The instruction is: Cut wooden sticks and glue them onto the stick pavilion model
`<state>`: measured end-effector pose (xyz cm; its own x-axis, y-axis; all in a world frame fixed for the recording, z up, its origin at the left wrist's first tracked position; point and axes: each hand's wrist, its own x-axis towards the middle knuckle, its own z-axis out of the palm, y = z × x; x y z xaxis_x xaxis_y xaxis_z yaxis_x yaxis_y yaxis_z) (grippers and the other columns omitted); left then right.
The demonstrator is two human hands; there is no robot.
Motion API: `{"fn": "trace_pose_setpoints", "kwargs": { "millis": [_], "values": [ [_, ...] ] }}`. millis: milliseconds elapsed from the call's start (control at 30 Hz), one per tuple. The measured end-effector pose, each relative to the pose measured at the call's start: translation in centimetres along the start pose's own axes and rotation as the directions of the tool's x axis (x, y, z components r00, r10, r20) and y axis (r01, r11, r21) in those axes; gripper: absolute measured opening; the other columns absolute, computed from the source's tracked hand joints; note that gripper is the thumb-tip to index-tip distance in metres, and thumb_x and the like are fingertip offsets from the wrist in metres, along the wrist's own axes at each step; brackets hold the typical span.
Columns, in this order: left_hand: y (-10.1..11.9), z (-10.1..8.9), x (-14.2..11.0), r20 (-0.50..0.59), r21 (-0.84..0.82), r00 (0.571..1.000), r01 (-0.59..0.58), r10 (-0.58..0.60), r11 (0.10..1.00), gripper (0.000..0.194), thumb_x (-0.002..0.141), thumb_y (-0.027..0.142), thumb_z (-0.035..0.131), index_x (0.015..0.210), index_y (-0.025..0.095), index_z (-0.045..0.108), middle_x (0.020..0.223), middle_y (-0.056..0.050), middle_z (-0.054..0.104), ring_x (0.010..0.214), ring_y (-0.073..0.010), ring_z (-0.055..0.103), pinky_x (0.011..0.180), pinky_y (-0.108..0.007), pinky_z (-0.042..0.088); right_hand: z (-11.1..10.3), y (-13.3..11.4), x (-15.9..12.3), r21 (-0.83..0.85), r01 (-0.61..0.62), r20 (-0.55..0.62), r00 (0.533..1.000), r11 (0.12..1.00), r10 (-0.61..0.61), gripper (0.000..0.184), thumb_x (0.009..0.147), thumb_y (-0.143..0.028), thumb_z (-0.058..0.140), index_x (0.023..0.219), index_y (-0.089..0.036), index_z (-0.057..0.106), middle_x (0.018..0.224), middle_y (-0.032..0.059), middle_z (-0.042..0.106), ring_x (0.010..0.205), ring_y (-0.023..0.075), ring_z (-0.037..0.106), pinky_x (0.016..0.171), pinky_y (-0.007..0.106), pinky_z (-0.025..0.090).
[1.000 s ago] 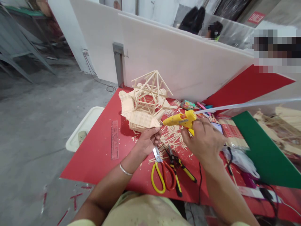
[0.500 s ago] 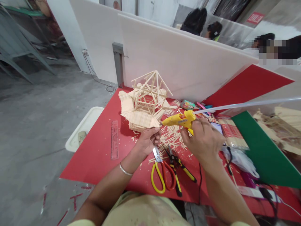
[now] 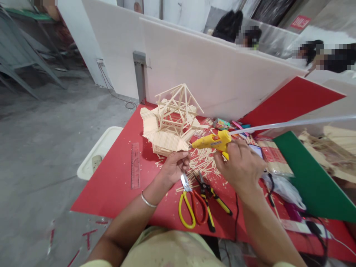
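A wooden-stick model building (image 3: 167, 140) with an open-framed peaked roof stands on the red tabletop. My right hand (image 3: 240, 163) grips a yellow hot glue gun (image 3: 211, 141), and a long clear glue stick (image 3: 278, 125) runs out of its back. The nozzle points left, at the near right corner of the model's lower slatted roof. Just below that corner is my left hand (image 3: 176, 165), fingers curled and thumb pressed in; what they pinch, if anything, is too small to make out. Loose short sticks (image 3: 204, 161) lie scattered beneath both hands.
Scissors with yellow and red handles (image 3: 191, 207) and black-yellow pliers (image 3: 211, 196) lie near the front edge. A clear ruler (image 3: 135, 165) is on the left. Packs of sticks (image 3: 274, 157), a plastic bag (image 3: 286, 189) and a power strip (image 3: 302, 227) are on the right. White panels (image 3: 211, 74) stand behind.
Both hands, the glue gun and the model hold nearly the same position. People beyond the panel have shifted slightly.
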<state>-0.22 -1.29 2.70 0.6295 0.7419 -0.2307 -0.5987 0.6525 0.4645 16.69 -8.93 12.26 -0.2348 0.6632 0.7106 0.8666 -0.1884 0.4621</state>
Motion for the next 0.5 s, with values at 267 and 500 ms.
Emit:
{"fn": "trace_pose_setpoints", "kwargs": {
  "millis": [267,500],
  "values": [
    [-0.07,0.12,0.01,-0.035,-0.022,0.999,-0.006,0.005,1.000,0.021,0.064,0.024,0.080,0.070,0.011,0.065,0.065,-0.001,0.061,0.052,-0.0050,0.046,0.044,-0.018,0.030,-0.05,-0.04,-0.04,0.014,-0.022,0.043,0.999,1.000,0.021,0.030,0.084,-0.035,0.057,0.106,-0.015,0.061,0.102,0.0118,0.069,0.072,0.0194,0.061,0.059,0.029,0.035],
    [-0.07,0.18,-0.02,-0.027,-0.002,1.000,-0.009,0.009,1.000,0.021,0.064,0.024,0.080,0.069,0.011,0.064,0.063,0.000,0.059,0.051,-0.0047,0.046,0.043,-0.017,0.029,0.07,-0.12,-0.04,0.031,-0.017,0.039,0.999,0.999,0.016,0.032,0.084,-0.034,0.057,0.109,-0.014,0.060,0.103,0.0123,0.069,0.074,0.0197,0.061,0.059,0.029,0.035]
  ]
}}
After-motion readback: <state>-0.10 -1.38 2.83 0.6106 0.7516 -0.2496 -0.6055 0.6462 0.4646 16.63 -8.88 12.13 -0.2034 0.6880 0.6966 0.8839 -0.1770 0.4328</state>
